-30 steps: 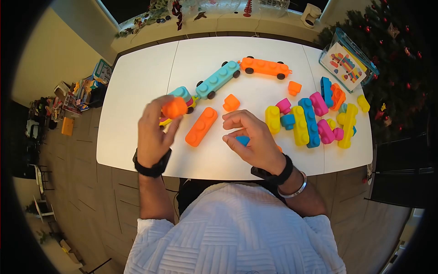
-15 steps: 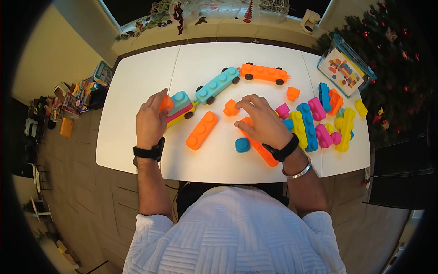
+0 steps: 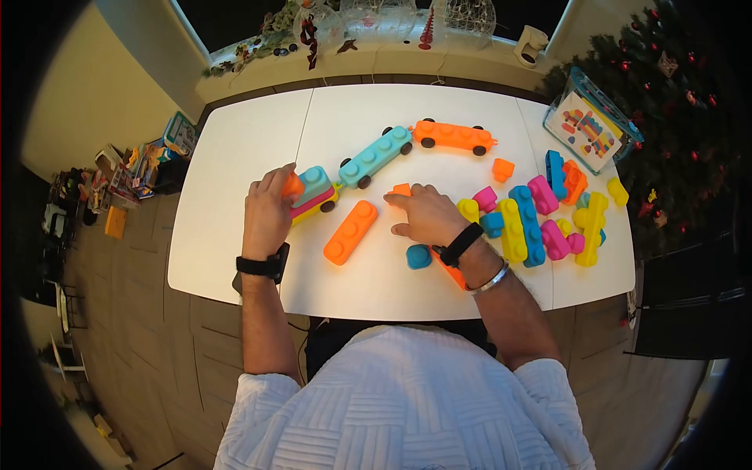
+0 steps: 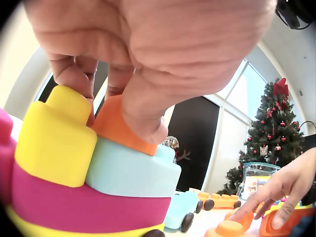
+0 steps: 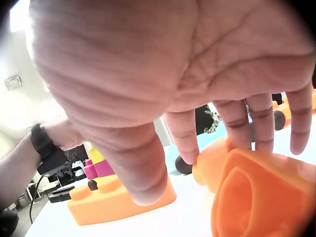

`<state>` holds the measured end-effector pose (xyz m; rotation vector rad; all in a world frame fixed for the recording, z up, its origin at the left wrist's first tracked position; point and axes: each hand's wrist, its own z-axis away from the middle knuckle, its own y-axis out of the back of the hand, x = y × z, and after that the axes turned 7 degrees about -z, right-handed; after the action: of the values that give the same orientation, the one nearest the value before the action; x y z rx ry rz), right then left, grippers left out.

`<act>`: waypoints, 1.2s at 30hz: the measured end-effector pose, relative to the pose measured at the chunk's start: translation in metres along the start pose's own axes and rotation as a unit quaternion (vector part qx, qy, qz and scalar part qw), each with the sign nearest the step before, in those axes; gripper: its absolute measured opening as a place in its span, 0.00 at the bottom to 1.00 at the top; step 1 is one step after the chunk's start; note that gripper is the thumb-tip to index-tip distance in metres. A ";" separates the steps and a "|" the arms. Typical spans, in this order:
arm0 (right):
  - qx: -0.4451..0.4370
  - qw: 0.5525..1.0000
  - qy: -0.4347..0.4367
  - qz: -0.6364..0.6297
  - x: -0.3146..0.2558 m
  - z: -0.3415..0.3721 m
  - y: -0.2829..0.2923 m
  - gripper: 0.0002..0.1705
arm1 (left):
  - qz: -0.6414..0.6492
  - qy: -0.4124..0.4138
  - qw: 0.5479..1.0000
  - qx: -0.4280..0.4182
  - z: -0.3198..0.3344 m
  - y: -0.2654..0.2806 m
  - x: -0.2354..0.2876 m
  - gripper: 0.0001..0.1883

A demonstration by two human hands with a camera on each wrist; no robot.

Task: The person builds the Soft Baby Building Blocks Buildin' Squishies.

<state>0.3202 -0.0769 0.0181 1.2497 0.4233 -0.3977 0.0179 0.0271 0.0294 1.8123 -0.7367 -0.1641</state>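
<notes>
The top block [image 4: 116,123], orange, sits on the teal block [image 4: 133,168] of the stack. Its lower edge slopes with the teal surface in the left wrist view; full seating cannot be determined. Its own long axis is hidden by the fingers. The stack's long axis runs from lower left to upper right in the head view, in rough line with the teal car [image 3: 376,158].

The yellow block [image 4: 59,138] adjoins the top block on one side; a teal stud stands on the other. The magenta block [image 4: 89,205] lies beneath, above the yellow base [image 3: 317,207]. The orange car [image 3: 453,136] joins the far end of the teal car and lies nearly crosswise. A loose orange bar [image 3: 350,232] lies diagonally between the hands. A blue block [image 3: 418,256] is near the right wrist, and a second orange bar [image 3: 450,269] lies partly under that wrist. Mixed blocks are grouped to the right.

The left hand [image 3: 267,217] pinches the top block between thumb and fingers, palm down, forearm directed forward. The right hand [image 3: 431,215] is open, palm down, forearm angled inward; its extended fingers touch the small orange block [image 5: 212,163], with the thumb clear of it.
</notes>
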 end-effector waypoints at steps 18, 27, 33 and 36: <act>0.076 0.844 0.300 -0.438 -0.049 0.049 0.023 0.34 | 0.252 -0.120 0.960 0.014 0.003 0.036 0.090 0.29; 0.143 0.920 0.263 -0.254 -0.019 0.076 0.023 0.28 | 0.009 -0.056 0.998 0.035 -0.031 0.013 0.035 0.22; 0.117 0.938 0.195 -0.261 0.002 0.097 0.023 0.28 | -0.018 -0.022 0.999 -0.025 -0.032 0.000 0.034 0.23; 0.118 0.937 0.183 -0.271 0.010 0.104 0.022 0.28 | -0.023 -0.019 0.999 -0.034 -0.034 0.000 0.033 0.25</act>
<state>0.3494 -0.1713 0.0573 1.4377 1.0783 -0.7010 0.0600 0.0361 0.0501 1.7664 -0.7082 -0.2524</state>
